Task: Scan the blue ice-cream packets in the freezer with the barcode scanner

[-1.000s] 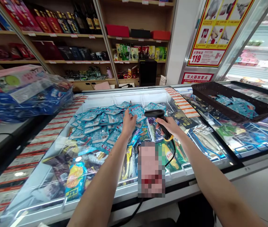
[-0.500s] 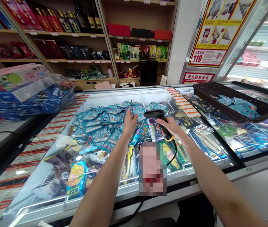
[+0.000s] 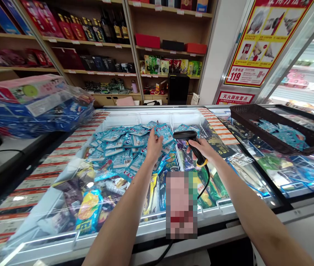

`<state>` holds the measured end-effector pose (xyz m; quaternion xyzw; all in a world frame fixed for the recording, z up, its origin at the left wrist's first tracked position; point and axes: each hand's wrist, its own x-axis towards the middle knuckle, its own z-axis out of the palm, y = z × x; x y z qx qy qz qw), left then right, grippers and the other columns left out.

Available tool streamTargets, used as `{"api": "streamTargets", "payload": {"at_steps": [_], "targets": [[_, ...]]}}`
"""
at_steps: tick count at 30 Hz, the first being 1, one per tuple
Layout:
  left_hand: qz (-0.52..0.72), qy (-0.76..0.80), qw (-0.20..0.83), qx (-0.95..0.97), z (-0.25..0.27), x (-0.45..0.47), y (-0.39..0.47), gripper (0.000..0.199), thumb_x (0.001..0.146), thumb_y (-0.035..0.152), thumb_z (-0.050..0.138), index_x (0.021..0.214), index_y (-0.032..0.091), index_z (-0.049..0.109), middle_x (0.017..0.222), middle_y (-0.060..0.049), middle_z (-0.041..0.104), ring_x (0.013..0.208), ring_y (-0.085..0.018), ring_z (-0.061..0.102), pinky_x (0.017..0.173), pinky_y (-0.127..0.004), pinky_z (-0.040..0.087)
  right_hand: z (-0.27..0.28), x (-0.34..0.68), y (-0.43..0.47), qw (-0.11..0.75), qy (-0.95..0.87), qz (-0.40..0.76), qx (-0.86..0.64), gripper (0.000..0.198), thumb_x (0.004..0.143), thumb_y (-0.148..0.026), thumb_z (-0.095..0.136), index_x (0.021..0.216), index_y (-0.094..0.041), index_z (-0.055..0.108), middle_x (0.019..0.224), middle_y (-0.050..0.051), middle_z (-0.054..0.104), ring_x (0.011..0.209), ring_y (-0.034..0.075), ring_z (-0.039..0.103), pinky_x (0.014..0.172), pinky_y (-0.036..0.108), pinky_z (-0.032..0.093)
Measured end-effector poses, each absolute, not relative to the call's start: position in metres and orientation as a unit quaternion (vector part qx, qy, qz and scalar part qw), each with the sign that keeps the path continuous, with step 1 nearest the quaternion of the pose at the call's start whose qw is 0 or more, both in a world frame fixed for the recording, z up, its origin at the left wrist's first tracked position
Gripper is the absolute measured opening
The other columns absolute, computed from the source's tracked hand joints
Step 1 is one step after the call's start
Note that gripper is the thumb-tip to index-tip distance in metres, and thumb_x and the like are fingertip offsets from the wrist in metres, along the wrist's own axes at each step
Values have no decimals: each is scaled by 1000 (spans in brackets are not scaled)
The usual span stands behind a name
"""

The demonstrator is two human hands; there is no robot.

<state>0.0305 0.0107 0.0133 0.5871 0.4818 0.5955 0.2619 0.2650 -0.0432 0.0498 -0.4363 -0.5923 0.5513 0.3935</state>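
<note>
My left hand point(image 3: 154, 146) pinches a small blue packet point(image 3: 164, 133) between thumb and fingers, tilted up over the pile. My right hand point(image 3: 203, 149) is wrapped round the grip of a black barcode scanner point(image 3: 186, 135). The scanner's head points left, at the held packet, with a small gap between them. Many more blue packets point(image 3: 120, 157) lie heaped on the glass top of the chest freezer point(image 3: 43, 207), left of and under my left hand. A black cable point(image 3: 207, 181) hangs from the scanner's handle.
To the right, a dark brown basket point(image 3: 279, 127) holds more blue packets. Plastic-wrapped boxes point(image 3: 35, 103) stand at the left. A pixelated patch point(image 3: 181, 205) hides something near the front edge. Stocked shelves point(image 3: 90, 42) line the back wall.
The view has shifted slightly, so most things appear a little lower. The blue packet in my left hand faces the scanner more squarely. Both hands keep their holds.
</note>
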Motion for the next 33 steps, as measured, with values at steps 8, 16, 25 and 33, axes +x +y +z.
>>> {"api": "streamTargets", "payload": {"at_steps": [8, 16, 25, 33], "targets": [[549, 519, 255, 603, 19, 30, 7, 63, 88, 25, 57, 146, 17, 35, 79, -2, 51, 76, -16, 54, 76, -31, 48, 47, 267, -46, 388, -592, 558, -432, 40, 83, -57, 61, 88, -17, 59, 77, 5, 70, 42, 12, 58, 39, 24, 46], [552, 510, 263, 605, 16, 31, 8, 65, 86, 19, 55, 146, 17, 31, 72, 3, 40, 63, -11, 45, 70, -27, 46, 50, 267, -55, 359, -652, 477, -468, 43, 84, -60, 56, 82, -17, 58, 79, 7, 71, 42, 11, 59, 38, 22, 44], [537, 509, 267, 617, 21, 32, 3, 63, 87, 17, 52, 146, 15, 30, 67, 6, 26, 56, -8, 30, 58, -22, 34, 49, 267, -57, 354, -675, 438, -477, 43, 85, -60, 56, 89, -17, 59, 83, 8, 73, 41, 12, 60, 38, 23, 45], [526, 525, 249, 622, 22, 31, 1, 66, 88, 22, 55, 148, 17, 29, 69, 5, 29, 58, -9, 32, 59, -23, 35, 51, 268, -58, 368, -674, 450, -457, 43, 85, -60, 56, 85, -17, 59, 80, 7, 72, 41, 10, 59, 39, 22, 43]]}}
